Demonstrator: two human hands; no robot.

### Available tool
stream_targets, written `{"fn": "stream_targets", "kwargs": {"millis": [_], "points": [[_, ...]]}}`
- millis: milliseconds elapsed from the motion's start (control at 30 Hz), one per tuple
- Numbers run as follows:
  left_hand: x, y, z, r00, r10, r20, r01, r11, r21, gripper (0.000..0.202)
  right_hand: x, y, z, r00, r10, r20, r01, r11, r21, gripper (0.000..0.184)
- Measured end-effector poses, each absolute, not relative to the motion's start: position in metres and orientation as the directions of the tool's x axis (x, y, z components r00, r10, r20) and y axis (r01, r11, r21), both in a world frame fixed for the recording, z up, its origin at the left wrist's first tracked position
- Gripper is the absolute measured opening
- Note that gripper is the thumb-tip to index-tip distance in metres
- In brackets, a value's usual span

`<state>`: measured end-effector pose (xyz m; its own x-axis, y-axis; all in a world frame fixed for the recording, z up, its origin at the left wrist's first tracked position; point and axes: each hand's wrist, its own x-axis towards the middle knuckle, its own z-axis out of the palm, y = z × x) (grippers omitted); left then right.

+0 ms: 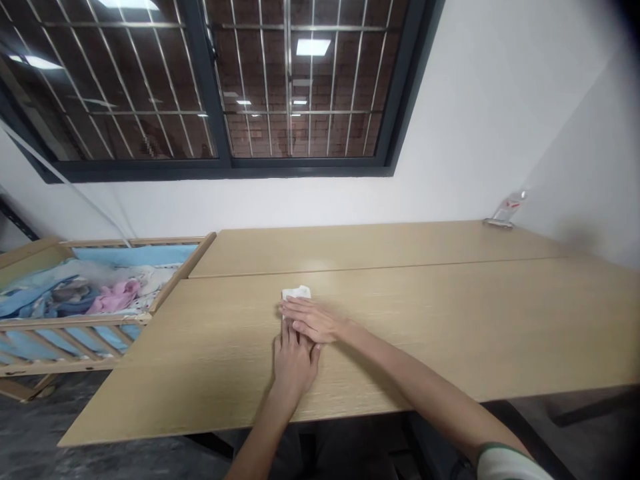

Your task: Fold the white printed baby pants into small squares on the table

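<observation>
From where I sit, the view opens at the far left on a wooden crib (75,321) holding blue bedding (30,297) and a pink garment (116,297), its rail ending just beside the table (450,333). Moving right, a small white cloth (296,292) lies on the table, mostly hidden from me: only its far edge shows past the hands, so I cannot tell how it is folded, or even be sure it is cloth and not paper. The left grip (295,363) lies flat with its fingers extended, closed on nothing, and its fingertips tuck beneath the right grip (314,320), which rests open and palm-down across the near part of the cloth. The table top looks smooth, so I judge that a sideways press could skate the cloth instead of pinning it, and lifting the right grip could let a fold spring loose. A slide away from the hands could catch its edge on the seam (380,268) between the two table tops. Because the overlapping hands block my view, a rucked corner could also go unnoticed. Further right, a clear stand (503,212) sits well apart from all this.
</observation>
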<state>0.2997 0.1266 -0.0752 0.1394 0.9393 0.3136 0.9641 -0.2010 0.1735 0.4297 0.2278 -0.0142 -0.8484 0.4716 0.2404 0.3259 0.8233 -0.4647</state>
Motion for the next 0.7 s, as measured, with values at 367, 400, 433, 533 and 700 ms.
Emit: {"fn": "stream_targets", "kwargs": {"millis": [367, 400, 433, 533, 700], "points": [[0.295, 0.125, -0.067, 0.118, 0.946, 0.302, 0.969, -0.177, 0.174, 0.058, 0.443, 0.281, -0.033, -0.872, 0.480, 0.098, 0.363, 0.767, -0.529, 0.053], [0.295, 0.125, -0.067, 0.116, 0.947, 0.300, 0.968, -0.175, 0.177, 0.059, 0.443, 0.287, -0.033, -0.868, 0.489, 0.090, 0.376, 0.765, -0.523, 0.054], [0.295, 0.125, -0.068, 0.113, 0.948, 0.298, 0.968, -0.173, 0.181, 0.059, 0.442, 0.292, -0.034, -0.864, 0.497, 0.082, 0.390, 0.763, -0.515, 0.055], [0.294, 0.125, -0.069, 0.106, 0.949, 0.299, 0.968, -0.167, 0.186, 0.059, 0.441, 0.305, -0.037, -0.849, 0.525, 0.063, 0.437, 0.764, -0.475, 0.060], [0.293, 0.128, -0.071, 0.120, 0.946, 0.301, 0.968, -0.179, 0.178, 0.057, 0.438, 0.324, -0.043, -0.833, 0.551, 0.050, 0.492, 0.779, -0.388, 0.065]]}}
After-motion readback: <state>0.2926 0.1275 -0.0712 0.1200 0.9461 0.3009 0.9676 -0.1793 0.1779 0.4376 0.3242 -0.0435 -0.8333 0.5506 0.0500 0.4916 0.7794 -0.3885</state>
